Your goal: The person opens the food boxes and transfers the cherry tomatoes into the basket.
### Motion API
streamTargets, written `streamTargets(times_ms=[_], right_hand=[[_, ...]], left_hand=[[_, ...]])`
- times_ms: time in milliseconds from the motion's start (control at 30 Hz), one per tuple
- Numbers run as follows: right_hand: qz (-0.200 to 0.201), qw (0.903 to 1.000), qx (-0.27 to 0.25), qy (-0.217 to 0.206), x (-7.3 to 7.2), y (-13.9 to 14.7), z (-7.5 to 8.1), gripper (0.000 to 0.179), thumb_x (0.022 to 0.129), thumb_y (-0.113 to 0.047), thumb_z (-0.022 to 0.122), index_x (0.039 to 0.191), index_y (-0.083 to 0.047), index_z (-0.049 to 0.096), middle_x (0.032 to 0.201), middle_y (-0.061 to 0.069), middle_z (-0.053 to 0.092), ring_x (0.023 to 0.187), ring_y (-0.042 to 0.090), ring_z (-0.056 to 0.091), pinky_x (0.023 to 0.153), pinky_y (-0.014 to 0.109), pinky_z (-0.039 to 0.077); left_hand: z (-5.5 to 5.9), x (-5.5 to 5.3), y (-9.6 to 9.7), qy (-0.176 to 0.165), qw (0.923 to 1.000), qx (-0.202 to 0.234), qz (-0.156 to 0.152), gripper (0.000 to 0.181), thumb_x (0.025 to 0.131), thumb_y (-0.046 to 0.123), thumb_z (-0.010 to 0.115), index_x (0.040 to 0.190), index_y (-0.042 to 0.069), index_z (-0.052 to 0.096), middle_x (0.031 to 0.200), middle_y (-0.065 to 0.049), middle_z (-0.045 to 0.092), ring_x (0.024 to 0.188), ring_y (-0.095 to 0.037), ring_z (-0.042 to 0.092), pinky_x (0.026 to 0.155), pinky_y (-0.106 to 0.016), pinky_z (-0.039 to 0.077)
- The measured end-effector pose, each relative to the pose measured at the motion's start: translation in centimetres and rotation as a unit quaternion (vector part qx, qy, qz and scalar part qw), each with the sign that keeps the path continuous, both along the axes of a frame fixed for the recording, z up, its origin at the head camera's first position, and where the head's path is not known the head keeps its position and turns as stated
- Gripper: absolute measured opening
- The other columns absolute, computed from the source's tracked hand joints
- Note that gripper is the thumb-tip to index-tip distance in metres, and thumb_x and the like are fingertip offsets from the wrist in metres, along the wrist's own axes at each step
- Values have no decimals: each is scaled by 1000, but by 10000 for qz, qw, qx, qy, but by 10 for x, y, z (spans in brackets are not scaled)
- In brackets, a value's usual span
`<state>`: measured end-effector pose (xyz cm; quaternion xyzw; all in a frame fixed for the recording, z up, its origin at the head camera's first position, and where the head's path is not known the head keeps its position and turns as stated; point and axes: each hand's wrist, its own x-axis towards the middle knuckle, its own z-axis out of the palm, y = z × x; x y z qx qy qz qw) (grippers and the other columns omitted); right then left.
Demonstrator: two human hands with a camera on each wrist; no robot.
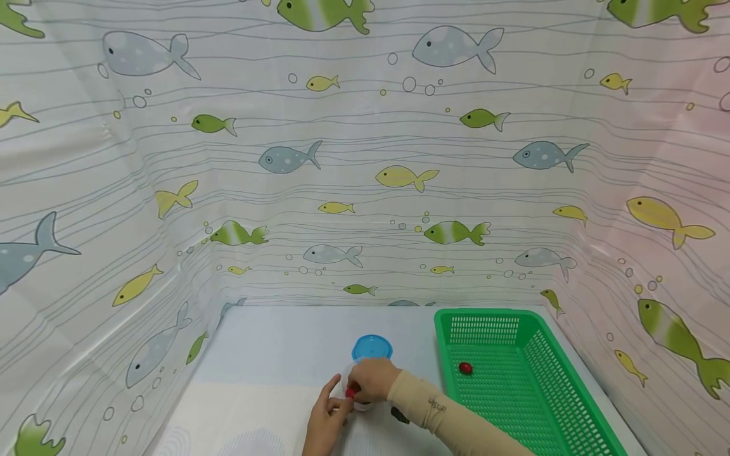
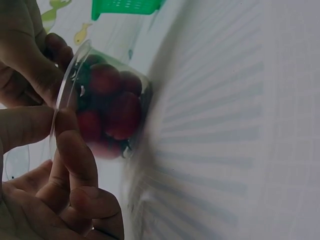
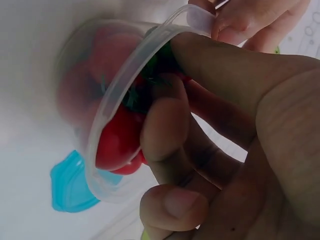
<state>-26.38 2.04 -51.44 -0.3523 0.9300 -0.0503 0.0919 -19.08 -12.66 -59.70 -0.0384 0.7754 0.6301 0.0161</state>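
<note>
A clear round plastic tub (image 3: 110, 110) of red tomatoes (image 2: 117, 112) with green stems stands on the white table. At its rim, my left hand (image 1: 327, 418) pinches the edge between thumb and index finger, the other fingers loosely curled. From above, my right hand (image 1: 373, 380) reaches into the mouth of the tub. Its thumb and bent fingers close around a tomato with a green stem (image 3: 167, 62), largely hidden by the fingers. Just behind the tub lies a blue lid (image 1: 372, 347).
A green perforated basket (image 1: 443, 342) stands on the right, with one small red tomato (image 1: 466, 368) near its left side. A small dark object (image 1: 399, 415) lies partly under the right sleeve. Fish-patterned sheeting (image 1: 365, 190) encloses the table at the back and sides.
</note>
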Motion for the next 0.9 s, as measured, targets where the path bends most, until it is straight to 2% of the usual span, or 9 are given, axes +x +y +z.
streamTargets(times_ms=[133, 367, 633, 900], right_hand=[[11, 9998, -90, -153, -2, 1, -1, 15, 87, -29, 83, 98, -20, 79, 75, -15, 61, 68, 1, 51, 63, 19, 47], [171, 9996, -225, 51, -2, 4, 1, 18, 86, -30, 84, 101, -23, 76, 89, -11, 56, 75, 3, 49, 67, 20, 47], [178, 9988, -443, -136, -4, 8, -2, 21, 86, -27, 83, 102, -23, 71, 82, -15, 60, 74, 0, 52, 68, 20, 48], [298, 9967, -727, -194, -7, 12, -2, 25, 86, -26, 84, 108, -24, 71, 87, -17, 64, 76, -2, 55, 70, 21, 49]], left_hand=[[0, 0, 0, -13, 10000, -62, 29, 66, 99, 26, 67, 154, 5, 37, 87, -10, 70, 72, -18, 61, 64, -27, 45], [1, -2, -1, -75, 10000, -50, -22, 70, 100, 33, 66, 156, 5, 35, 89, -9, 71, 75, -22, 63, 64, -29, 46], [0, -2, 0, -80, 10000, -49, 5, 70, 99, 32, 67, 155, 4, 35, 89, -10, 71, 74, -20, 63, 65, -29, 46], [3, -2, 1, -73, 9999, -104, 38, 69, 99, 30, 67, 154, 3, 36, 88, -10, 70, 74, -21, 62, 66, -29, 46]])
